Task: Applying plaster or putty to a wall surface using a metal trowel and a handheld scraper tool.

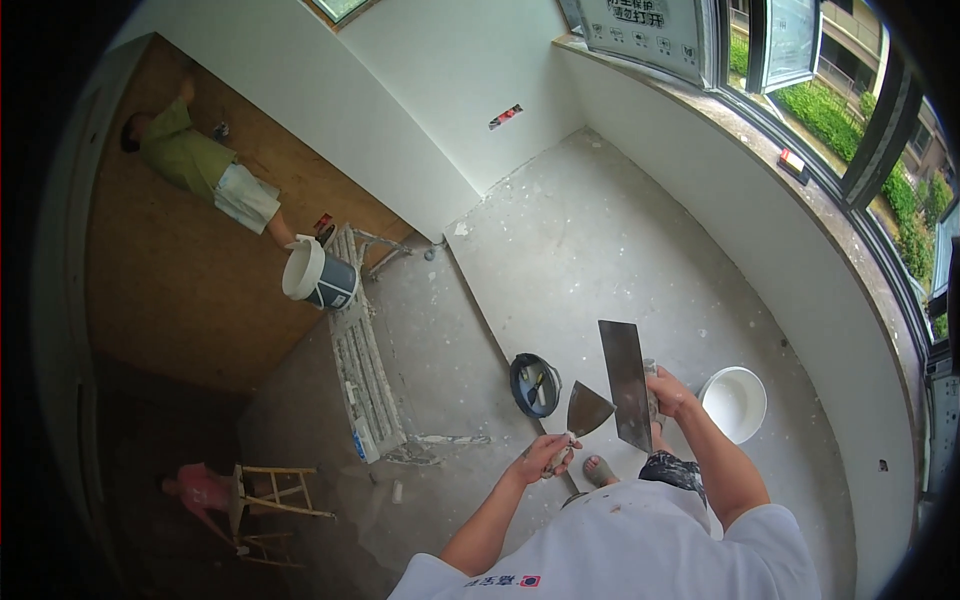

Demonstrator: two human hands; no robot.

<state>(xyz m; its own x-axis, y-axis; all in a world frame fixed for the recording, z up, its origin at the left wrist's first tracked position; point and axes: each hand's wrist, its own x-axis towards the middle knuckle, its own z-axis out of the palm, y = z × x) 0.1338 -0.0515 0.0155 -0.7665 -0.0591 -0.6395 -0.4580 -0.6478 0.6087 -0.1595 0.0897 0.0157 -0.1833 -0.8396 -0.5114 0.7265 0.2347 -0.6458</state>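
Note:
My left hand (pixel 546 456) is wrapped round the pale handle of a putty knife (pixel 588 408), whose fan-shaped blade points up. My right hand (pixel 668 390) grips a large rectangular steel trowel (pixel 623 383) by the handle at its back, with the long blade held upright beside the putty knife. A round dark tub (pixel 519 387) with small tools in it lies on the floor left of the blades. An empty white bucket (pixel 752 400) stands to the right of my right hand.
A spattered metal platform (pixel 355 370) carries a paint bucket (pixel 305 266); a co-worker (pixel 205 170) stands on it facing wooden boarding. Another person (pixel 195 490) is by a wooden stepladder (pixel 285 475) at lower left. Pale floor (pixel 610 240) reaches a curved wall (pixel 720 190) under open windows.

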